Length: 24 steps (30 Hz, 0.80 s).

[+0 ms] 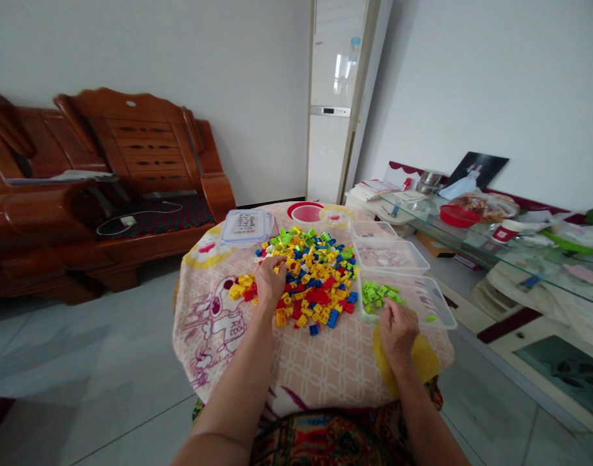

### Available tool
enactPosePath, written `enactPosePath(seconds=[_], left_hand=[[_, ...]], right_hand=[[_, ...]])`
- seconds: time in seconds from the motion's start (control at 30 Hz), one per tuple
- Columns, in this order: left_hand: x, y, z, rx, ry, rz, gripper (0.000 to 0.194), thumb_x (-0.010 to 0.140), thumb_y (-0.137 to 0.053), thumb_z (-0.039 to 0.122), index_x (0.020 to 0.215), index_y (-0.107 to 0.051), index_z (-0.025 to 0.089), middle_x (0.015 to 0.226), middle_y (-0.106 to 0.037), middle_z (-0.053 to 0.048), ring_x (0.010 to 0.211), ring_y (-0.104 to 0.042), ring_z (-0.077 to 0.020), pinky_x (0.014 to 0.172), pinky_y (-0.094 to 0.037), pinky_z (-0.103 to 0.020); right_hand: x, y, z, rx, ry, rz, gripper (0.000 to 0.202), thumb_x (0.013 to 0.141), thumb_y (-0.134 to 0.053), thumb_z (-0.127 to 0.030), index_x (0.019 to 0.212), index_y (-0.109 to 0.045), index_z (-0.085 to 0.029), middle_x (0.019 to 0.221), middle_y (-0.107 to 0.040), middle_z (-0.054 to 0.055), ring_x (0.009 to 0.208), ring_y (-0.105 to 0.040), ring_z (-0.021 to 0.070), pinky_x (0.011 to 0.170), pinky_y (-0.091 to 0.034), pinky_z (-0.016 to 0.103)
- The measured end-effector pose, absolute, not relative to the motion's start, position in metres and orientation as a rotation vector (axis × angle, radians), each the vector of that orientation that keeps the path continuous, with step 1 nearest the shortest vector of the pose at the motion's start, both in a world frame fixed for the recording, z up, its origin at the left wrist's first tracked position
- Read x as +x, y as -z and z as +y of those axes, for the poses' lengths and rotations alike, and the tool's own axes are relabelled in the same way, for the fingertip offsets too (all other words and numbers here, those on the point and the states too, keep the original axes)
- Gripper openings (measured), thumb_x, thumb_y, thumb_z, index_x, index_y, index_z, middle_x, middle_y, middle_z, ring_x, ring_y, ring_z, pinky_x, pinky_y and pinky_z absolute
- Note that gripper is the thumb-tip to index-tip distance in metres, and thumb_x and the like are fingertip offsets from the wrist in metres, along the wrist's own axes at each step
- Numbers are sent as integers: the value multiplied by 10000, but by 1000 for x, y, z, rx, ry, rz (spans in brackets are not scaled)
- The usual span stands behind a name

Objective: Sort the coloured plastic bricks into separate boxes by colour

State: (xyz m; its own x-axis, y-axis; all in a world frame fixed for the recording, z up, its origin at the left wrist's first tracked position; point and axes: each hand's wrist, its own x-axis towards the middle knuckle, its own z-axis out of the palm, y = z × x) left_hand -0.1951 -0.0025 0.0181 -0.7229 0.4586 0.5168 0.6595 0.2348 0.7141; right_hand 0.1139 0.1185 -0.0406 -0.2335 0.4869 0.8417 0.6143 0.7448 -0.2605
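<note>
A heap of toy building bricks (320, 281) in yellow, red, blue, green and white covers the middle of the cloth-covered table. My left hand (271, 279) is at the heap's left side, fingers bent and drawn together over the bricks; whatever lies between them is hidden. At the near clear plastic box (439, 301), my right hand (398, 327) reaches over the front rim with curled fingers. Light green bricks (377, 294) are gathered in that box's left part, right by the fingertips. I cannot make out whether a brick is in the right fingers.
Two more clear boxes, a middle one (417, 259) and a far one (374, 223), line up behind. Stacked lids (246, 226) lie back left, near a pink bowl (306, 212). A glass-topped cabinet (476, 243) with clutter stands right; a wooden sofa (145, 149) stands left.
</note>
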Motion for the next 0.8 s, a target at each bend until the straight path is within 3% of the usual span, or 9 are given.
enactPosePath(seconds=[0.13,0.3,0.43,0.53,0.63,0.8], left_hand=[[-185,-14,0,-1171,1484,-2273,236,822,-563,244,965,-733,164,972,-729,-74,897,-671,-200,880,-528,-348],[-147,-18,10,-1661,1408,-2087,237,859,-599,314,1008,-734,189,1076,-721,-94,1062,-640,-225,991,-480,-386],[-115,-20,15,-2120,1193,-1971,440,823,-670,426,1220,-668,237,1300,-631,-102,1212,-564,-251,1059,-425,-424],[-101,-18,18,-2266,952,-1975,527,772,-727,417,1272,-632,281,1352,-594,-84,1279,-507,-271,1121,-344,-481],[-101,-14,23,-2204,874,-2060,433,785,-722,349,1208,-670,273,1341,-603,-78,1292,-495,-270,1152,-289,-509],[-119,-7,26,-1937,1015,-2160,273,863,-623,280,1118,-710,240,1308,-625,-92,1225,-555,-258,1138,-321,-516]], right_hand=[[114,41,122,-810,193,-1883,230,928,-466,-200,931,-690,-146,800,-717,83,727,-601,200,757,-416,329],[115,43,125,-784,198,-1883,230,921,-468,-204,935,-693,-155,788,-714,82,724,-601,202,752,-418,329],[115,44,126,-804,169,-1881,241,920,-460,-213,931,-695,-158,785,-707,85,734,-598,203,760,-416,332],[114,43,123,-820,145,-1873,248,920,-454,-220,924,-695,-161,788,-704,89,738,-599,205,759,-417,337],[113,41,120,-833,130,-1868,251,924,-452,-223,919,-695,-161,802,-709,93,741,-601,207,759,-422,341],[113,38,117,-821,150,-1869,236,924,-462,-207,908,-692,-156,804,-716,90,738,-601,210,758,-427,340]])
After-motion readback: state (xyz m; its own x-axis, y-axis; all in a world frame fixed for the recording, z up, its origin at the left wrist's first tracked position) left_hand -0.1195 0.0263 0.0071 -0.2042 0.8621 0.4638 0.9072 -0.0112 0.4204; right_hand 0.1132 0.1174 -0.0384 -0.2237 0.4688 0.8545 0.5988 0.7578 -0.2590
